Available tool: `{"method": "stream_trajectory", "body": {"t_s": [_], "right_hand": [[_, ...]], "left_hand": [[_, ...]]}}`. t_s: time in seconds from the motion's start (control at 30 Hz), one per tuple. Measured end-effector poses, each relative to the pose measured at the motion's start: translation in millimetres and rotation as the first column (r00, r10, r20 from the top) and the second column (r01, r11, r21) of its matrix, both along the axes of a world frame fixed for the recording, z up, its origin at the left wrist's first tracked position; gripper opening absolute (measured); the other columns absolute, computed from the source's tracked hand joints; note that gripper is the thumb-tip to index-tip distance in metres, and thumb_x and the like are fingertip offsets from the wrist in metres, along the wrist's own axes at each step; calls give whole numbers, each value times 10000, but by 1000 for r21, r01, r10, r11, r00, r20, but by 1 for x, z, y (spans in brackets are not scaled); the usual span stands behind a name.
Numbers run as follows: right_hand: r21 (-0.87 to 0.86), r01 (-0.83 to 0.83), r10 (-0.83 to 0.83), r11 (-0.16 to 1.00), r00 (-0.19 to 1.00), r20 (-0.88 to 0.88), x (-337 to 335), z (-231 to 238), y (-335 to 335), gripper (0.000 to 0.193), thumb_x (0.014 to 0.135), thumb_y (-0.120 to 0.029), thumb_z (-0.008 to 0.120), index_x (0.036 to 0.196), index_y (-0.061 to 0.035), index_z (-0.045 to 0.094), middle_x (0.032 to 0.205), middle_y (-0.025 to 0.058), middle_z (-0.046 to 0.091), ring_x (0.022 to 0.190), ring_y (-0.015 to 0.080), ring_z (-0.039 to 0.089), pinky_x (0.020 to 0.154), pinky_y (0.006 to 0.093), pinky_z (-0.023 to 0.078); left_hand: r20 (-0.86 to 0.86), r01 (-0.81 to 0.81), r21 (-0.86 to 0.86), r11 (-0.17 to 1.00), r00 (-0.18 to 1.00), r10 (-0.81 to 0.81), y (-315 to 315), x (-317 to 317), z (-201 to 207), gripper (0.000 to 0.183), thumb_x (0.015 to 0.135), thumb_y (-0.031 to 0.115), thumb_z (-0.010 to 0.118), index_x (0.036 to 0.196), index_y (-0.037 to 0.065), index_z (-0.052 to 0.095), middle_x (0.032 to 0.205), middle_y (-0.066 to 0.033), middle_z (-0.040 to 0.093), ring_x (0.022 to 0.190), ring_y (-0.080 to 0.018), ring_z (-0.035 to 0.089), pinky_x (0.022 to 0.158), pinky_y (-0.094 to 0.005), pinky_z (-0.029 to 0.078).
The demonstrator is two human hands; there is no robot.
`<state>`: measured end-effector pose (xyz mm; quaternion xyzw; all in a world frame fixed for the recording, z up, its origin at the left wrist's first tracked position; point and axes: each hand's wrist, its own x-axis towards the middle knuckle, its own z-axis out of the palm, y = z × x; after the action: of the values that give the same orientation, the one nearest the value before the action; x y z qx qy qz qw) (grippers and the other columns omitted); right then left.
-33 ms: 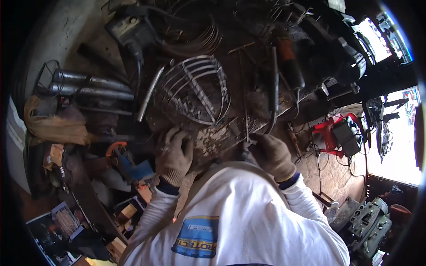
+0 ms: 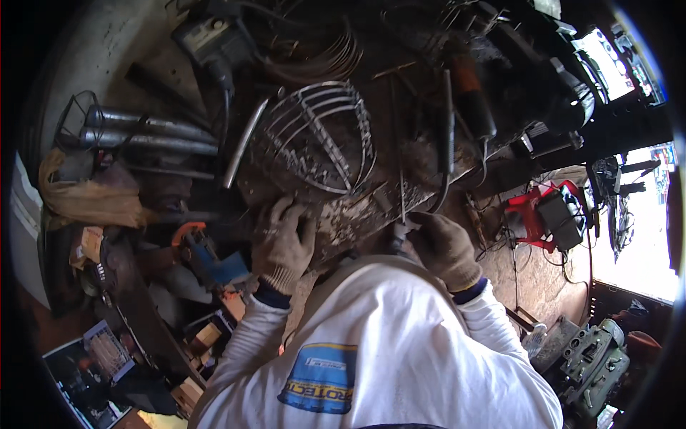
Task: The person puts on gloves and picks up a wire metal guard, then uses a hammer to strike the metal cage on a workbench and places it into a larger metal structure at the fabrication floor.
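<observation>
My left hand [image 2: 284, 239], in a brown work glove, rests at the near edge of the dark workbench [image 2: 343, 218]. Its fingers are loosely bent and apart, with nothing visible in them. Over the same edge further right, my gloved right hand [image 2: 444, 250] has its fingers closed at the near end of a thin metal rod [image 2: 401, 182]. A small grey piece [image 2: 399, 239] shows beside those fingertips; its kind is unclear. Between and beyond my hands lies a rounded cage of metal strips [image 2: 321, 139]. A shiny metal tube [image 2: 245, 143] lies at its left side.
Coiled wire [image 2: 332, 61] and an orange-and-black power tool [image 2: 471, 93] lie at the back. Two thick pipes [image 2: 150, 136] are at left, above a blue clamp-like tool [image 2: 221, 264]. A red plastic stool [image 2: 525, 218] stands at right, and a green-grey machine [image 2: 589, 365] is lower right.
The bench and the metal cage have shifted slightly right and up in the view. Both hands keep nearly the same pose and place.
</observation>
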<state>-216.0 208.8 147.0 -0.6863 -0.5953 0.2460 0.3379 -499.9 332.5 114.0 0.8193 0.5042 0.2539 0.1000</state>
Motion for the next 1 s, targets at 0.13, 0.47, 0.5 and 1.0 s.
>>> {"method": "stream_trajectory", "body": {"t_s": [0.13,0.47,0.5,1.0], "right_hand": [[-31,61,-59,998,996,60,-7,-11,-25,304,863,-75,730,1160,-30,685,918,155,720,813,260,732,707,354,572],[16,43,-45,999,994,103,-20,-10,-28,305,860,-78,735,1156,-22,688,925,166,716,802,278,726,702,358,566],[22,40,-43,999,994,103,-20,-10,-27,308,863,-85,733,1161,-23,687,938,172,717,818,284,727,716,361,568],[-225,49,-36,973,997,62,-25,-15,-35,319,879,-125,725,1181,-30,682,950,178,716,837,298,722,742,375,561]], "left_hand": [[5,64,1,998,998,-64,2,3,2,213,854,124,754,1047,64,688,1186,-143,658,1097,-344,638,917,-425,535],[102,278,232,932,946,-308,11,8,24,316,827,181,763,1110,84,659,1273,-111,600,1173,-353,574,1000,-510,467],[101,275,237,932,947,-305,12,7,30,316,827,181,763,1110,84,659,1273,-111,600,1173,-353,574,1000,-510,467],[-142,142,-10,990,980,-142,30,-6,12,581,899,389,706,1379,108,539,1471,-204,465,1331,-405,475,1092,-513,429]]}}
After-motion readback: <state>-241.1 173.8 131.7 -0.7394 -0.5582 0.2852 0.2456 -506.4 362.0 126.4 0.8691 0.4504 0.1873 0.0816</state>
